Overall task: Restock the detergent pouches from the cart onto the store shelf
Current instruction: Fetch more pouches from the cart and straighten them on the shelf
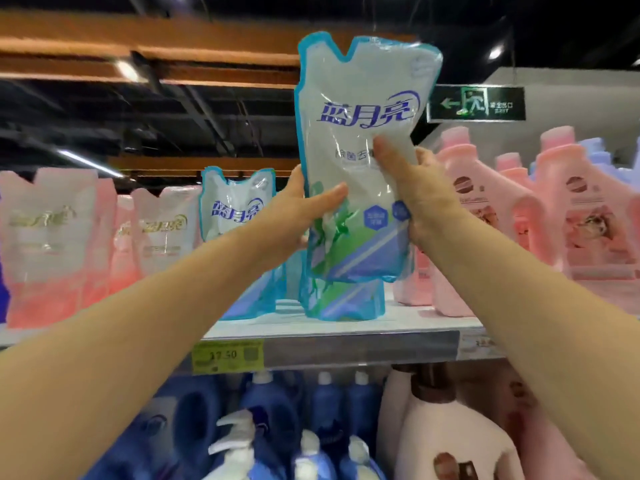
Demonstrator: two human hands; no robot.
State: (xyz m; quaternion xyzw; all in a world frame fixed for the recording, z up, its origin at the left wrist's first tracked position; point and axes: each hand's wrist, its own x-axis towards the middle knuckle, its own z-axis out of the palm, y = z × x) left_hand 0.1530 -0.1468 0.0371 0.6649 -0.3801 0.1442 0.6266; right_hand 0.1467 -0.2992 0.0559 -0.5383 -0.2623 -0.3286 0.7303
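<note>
Both the left hand (304, 209) and the right hand (420, 199) grip a tall blue-edged plastic detergent pouch (360, 109) by its sides, thumbs in front, above the white store shelf (419, 317). Lower it slowly, straight up, beside the matching blue pouch (343, 303) standing there.

The white store shelf (433, 318) has a grey front strip with a yellow price tag (227, 355) on it. Straight above the tag a blue detergent pouch (237, 209) stands upright, partly hidden. A second blue pouch (343, 301) stands just right of it, near the front edge, its top hidden. Left of the tag is a row of pink pouches (52, 244), touching one another. Well right of the tag stand pink bottles (485, 209), with lilac bottles (595, 150) behind them.
</note>
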